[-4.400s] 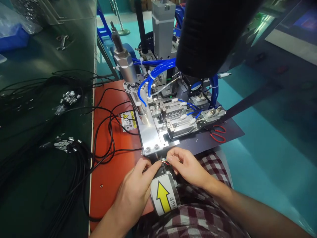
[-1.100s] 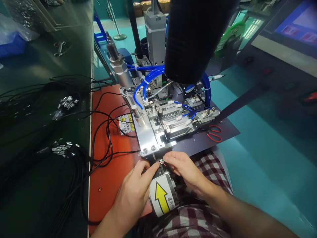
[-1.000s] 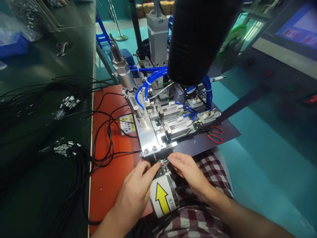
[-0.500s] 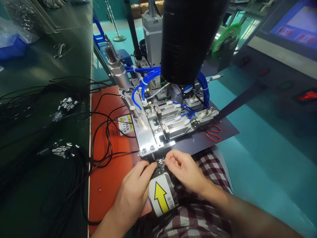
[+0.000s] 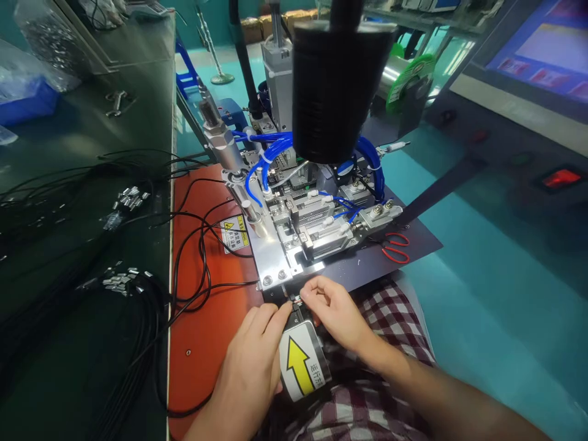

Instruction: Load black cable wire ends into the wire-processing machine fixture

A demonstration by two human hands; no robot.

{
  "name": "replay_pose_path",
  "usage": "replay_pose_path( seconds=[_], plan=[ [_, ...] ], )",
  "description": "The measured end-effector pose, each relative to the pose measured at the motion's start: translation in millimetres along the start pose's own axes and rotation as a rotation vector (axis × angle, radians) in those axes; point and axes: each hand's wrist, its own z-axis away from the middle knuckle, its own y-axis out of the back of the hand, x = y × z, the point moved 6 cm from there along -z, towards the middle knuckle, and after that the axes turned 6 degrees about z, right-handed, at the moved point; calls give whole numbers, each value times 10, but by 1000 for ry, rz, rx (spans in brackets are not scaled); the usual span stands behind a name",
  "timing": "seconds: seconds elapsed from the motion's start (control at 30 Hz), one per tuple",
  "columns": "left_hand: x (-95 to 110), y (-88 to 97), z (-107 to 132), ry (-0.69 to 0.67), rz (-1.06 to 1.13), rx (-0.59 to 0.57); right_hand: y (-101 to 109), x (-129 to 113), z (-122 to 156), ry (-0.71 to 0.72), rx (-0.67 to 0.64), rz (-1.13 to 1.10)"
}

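Observation:
At the front end of the metal machine (image 5: 312, 223), both my hands work close together over a small black slide fixture (image 5: 297, 312). My left hand (image 5: 252, 346) lies to its left, thumb and forefinger pressed together at the fixture; what they grip is hidden. From the right, my right hand (image 5: 337, 312) pinches the tips of a few thin wires (image 5: 297, 300), too small to make out in detail. Just below the fingertips is a white plate with a yellow arrow (image 5: 299, 367).
Black cables (image 5: 202, 245) loop over the orange base (image 5: 215, 337). Cable bundles with metal ends (image 5: 126, 280) lie on the dark left table. Red-handled pliers (image 5: 395, 248) rest at right. A black nozzle (image 5: 342, 92) hangs above; a screen panel (image 5: 537, 73) stands right.
My right hand has moved slightly left, its fingertips closer to my left hand's. The left hand stays at the fixture. The view has shifted a little.

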Motion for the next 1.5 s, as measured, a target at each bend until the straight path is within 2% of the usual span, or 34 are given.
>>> replay_pose_path(
  seconds=[0.13,0.33,0.57,0.73,0.93,1.1,1.17,1.23,1.37,1.5],
  plan=[
    [-55,18,-4,-13,53,32,-46,70,-32,-10,-33,-28],
    [-65,20,0,-52,69,10,-30,48,0,-27,16,-75],
    [-113,-35,19,-50,49,11,-102,107,-12,-144,-122,-196],
    [-83,-16,-1,-35,0,44,-71,72,-5,-85,-59,-177],
    [-126,-107,-1,43,-27,-7,-130,104,-8,-69,-8,-244],
    [13,94,-6,58,8,40,-176,138,-23,-77,-41,-307],
    [58,171,86,114,29,79,-180,156,-37,-73,-59,-314],
    [56,173,243,229,-10,146,-179,174,-47,-69,-75,-315],
    [20,10,545,466,-180,281,-182,185,-36,-74,-103,-316],
    [-34,-64,607,496,-241,316,-183,140,-13,-70,-117,-315]
  ],
)
